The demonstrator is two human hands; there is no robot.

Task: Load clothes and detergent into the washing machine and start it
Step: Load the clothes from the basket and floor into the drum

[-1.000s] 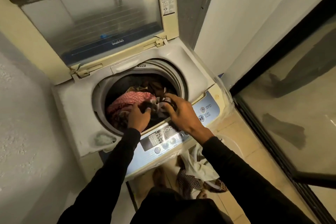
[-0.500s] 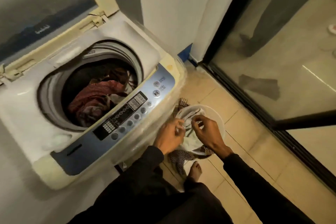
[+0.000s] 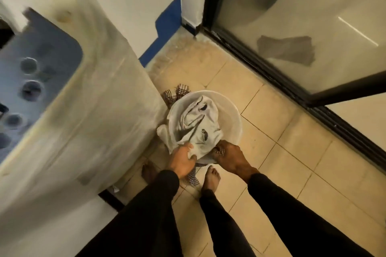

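Observation:
A white round basin (image 3: 231,110) stands on the tiled floor beside the washing machine (image 3: 94,115). A white garment (image 3: 196,123) lies in it and spills over the near rim. My left hand (image 3: 182,161) is closed on the garment's near edge. My right hand (image 3: 231,157) reaches under the same edge, fingers on a checked cloth (image 3: 219,151). More checked cloth (image 3: 177,93) shows behind the basin. The machine's blue control panel (image 3: 37,81) is blurred at the left; its drum is out of view.
A dark-framed glass sliding door (image 3: 292,37) runs along the right. A white wall with a blue skirting strip (image 3: 165,31) lies beyond the basin. My bare feet (image 3: 210,179) stand on beige tiles just before the basin.
My hands left the drum of the machine and came down to the basin on the floor. The view tilted down with them. My left hand now grips the white garment.

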